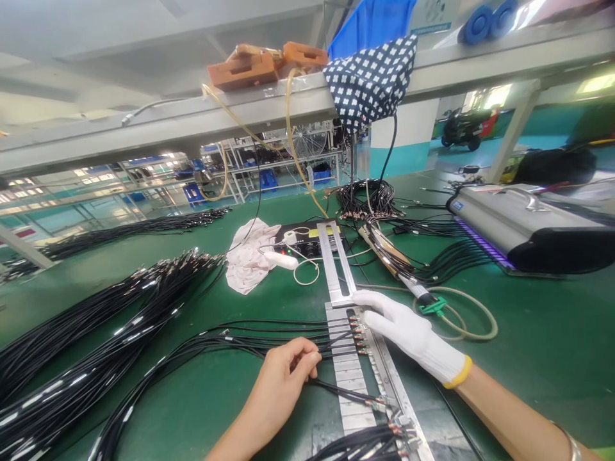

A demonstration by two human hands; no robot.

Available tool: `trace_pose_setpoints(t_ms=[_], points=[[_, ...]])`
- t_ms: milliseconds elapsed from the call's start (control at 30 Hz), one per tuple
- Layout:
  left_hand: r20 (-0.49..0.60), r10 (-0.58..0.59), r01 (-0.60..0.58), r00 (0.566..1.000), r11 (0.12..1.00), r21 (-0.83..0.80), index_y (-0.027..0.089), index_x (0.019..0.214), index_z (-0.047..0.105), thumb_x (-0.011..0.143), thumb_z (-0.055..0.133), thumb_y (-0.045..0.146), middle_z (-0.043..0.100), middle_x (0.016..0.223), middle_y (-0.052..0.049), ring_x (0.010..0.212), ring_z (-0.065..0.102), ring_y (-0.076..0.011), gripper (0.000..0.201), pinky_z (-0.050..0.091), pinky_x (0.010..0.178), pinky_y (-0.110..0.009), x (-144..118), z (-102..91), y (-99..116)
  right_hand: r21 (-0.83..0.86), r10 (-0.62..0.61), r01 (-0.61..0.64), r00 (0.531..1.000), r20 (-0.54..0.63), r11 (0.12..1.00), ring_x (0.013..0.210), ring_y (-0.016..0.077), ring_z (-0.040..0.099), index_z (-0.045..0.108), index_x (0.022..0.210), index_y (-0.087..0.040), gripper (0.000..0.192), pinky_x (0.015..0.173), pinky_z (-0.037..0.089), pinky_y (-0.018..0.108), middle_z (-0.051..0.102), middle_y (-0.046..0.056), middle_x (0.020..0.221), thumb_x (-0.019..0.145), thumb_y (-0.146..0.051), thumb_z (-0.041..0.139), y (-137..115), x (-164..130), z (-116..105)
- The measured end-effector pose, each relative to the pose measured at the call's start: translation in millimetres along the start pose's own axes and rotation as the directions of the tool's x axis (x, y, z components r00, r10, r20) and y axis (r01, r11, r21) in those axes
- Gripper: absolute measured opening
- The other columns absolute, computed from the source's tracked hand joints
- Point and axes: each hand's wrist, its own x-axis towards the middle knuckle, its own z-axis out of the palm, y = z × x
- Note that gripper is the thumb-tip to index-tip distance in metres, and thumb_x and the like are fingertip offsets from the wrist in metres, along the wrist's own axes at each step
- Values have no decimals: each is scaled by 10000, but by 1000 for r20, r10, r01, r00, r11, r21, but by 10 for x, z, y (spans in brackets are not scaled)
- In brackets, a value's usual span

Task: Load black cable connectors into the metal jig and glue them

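Observation:
My left hand (pixel 283 378), bare, pinches a thin black cable (pixel 250 336) just left of a long metal fixture (pixel 353 378) lying on the green bench. Several black cables with copper-coloured connector tips (pixel 358 333) sit side by side in the fixture's slots. My right hand (pixel 408 333), in a white glove with a yellow cuff, rests flat on the fixture's right edge, fingers pointing at the connector tips. More cable ends (pixel 384 435) lie across the fixture's near end.
Large bundles of black cables (pixel 96 339) cover the left of the bench. A crumpled white cloth (pixel 250 256), a black control box (pixel 307 240), a soldering-type tool (pixel 398 269) with beige hose and a grey machine (pixel 523 224) stand behind. A shelf (pixel 288 102) runs overhead.

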Motion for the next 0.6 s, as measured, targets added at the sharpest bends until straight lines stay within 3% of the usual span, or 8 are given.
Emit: trace_pose_setpoints(t_ms=[367,600], points=[[8,2,-2,1000,999,-41,184,797,581,895,513,482,585,690,0,690,518,-175,322,397,680,-289,14,-9,44,-25,79,-80,996,-44,997,1267,300,575,672,1209,-216,416,1125,416,494,656,96,1332,880,-458,593,13,4,26],[-26,62,-61,998,996,68,193,897,599,935,480,438,583,698,14,690,511,-171,275,357,667,-283,-12,-40,72,-13,79,-80,996,-50,997,1250,300,580,697,1173,-232,365,1124,411,498,670,80,1301,882,-427,594,34,15,40]])
